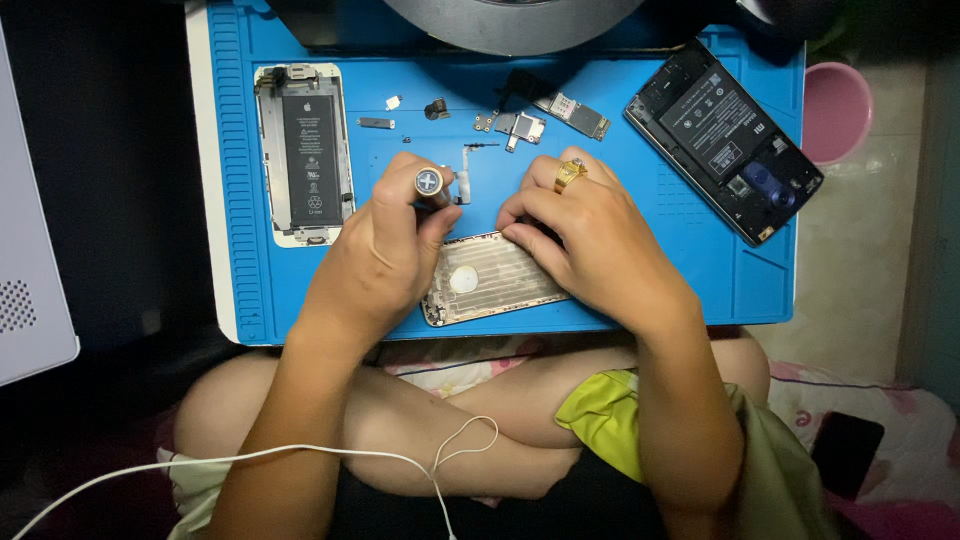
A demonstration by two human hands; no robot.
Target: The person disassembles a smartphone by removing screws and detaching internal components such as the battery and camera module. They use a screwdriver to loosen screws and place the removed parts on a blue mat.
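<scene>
My left hand (385,250) grips a small screwdriver (432,184), held upright with its round silver cap facing up. Its tip goes down at the upper left corner of a metal phone plate (487,285), which lies on the blue work mat (620,200). My right hand (585,235), with a gold ring on one finger, presses flat on the plate's upper right part and holds it down. A thin flex cable part (466,172) lies just beyond the two hands.
An opened white phone with a black battery (305,152) lies at the mat's left. A dark opened phone (725,140) sits at the right. Small loose parts and a circuit board (570,115) lie at the back. A pink bowl (835,110) stands right; a white cable (300,455) crosses my lap.
</scene>
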